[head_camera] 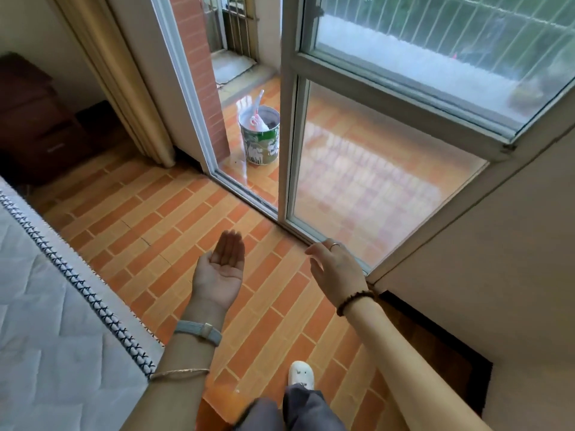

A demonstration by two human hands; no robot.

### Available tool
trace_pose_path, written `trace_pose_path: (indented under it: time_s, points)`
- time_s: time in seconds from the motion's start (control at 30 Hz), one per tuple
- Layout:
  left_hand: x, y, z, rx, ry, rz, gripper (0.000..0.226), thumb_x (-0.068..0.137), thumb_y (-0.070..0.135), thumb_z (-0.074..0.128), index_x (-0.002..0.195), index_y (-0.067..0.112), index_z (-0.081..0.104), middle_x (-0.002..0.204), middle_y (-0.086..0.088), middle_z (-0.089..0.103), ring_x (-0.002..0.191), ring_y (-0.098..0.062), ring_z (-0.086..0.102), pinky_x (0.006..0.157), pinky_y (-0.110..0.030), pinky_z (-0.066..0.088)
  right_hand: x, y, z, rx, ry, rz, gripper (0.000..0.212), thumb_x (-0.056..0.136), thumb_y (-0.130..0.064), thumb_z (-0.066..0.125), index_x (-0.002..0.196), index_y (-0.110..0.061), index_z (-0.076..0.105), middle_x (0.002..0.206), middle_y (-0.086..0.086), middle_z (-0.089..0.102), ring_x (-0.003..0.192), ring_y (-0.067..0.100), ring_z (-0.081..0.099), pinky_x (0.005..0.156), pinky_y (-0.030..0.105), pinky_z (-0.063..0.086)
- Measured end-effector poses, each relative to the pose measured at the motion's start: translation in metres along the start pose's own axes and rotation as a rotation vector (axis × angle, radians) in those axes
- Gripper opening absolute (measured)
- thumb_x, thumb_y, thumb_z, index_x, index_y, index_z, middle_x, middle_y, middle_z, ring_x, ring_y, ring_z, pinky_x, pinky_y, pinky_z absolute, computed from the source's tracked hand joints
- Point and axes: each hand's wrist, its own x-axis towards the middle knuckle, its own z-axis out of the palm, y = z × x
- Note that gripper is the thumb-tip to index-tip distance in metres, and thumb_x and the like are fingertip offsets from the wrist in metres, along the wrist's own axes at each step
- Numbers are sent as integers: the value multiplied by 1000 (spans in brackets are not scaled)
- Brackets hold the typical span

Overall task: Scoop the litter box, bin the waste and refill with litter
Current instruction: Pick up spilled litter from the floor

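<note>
My left hand is held out palm up over the orange tiled floor, fingers together and holding nothing. My right hand hovers palm down near the sliding door's bottom track, fingers loosely spread and empty. Beyond the open gap of the door, on the balcony floor, stands a green and white bucket with a white plastic bag and a pale handle sticking out of it. No litter box or scoop is in view.
A sliding glass door fills the right half, its frame upright beside the gap. A white mattress lies at the left. A beige curtain hangs at the back left, a dark cabinet beyond it. My white shoe is below.
</note>
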Motion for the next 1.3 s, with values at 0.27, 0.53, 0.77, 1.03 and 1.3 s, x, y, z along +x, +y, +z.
trace_pose_path:
  time_s: [0.27,0.53,0.77,1.03,1.3]
  points:
    - [57,25,36,-63,41,113,44,102,15,25,102,-6,63,97,-20,70,83,-29,72,78,-37,59,110,-6,18,25,-61,-132,20,90,-16,57,108,-16,65,104,3,61,97,23,58,83,36,52]
    - [143,81,72,-74,87,151,47,104,19,21,105,-7,61,96,-22,70,84,-30,72,83,-39,57,235,-48,47,9,-98,-231,20,93,-19,54,111,-19,63,107,0,61,99,20,57,83,36,52]
    - [224,154,132,0,74,113,44,103,18,24,107,-6,61,100,-22,69,88,-29,71,86,-39,55,352,-98,58,32,-88,-193,21,95,-20,51,114,-20,62,112,0,61,102,18,55,85,29,46]
    - [314,205,209,93,56,76,43,103,20,25,110,-5,59,104,-21,67,102,-30,64,85,-42,54,459,-121,67,44,-51,-136,20,94,-18,52,111,-19,62,105,1,61,98,21,56,78,29,50]
    - [411,222,277,162,71,87,40,101,17,28,104,-4,62,98,-19,69,93,-28,67,84,-39,55,578,-110,79,56,-19,-137,18,91,-16,56,106,-16,65,101,4,64,95,24,59,78,35,52]
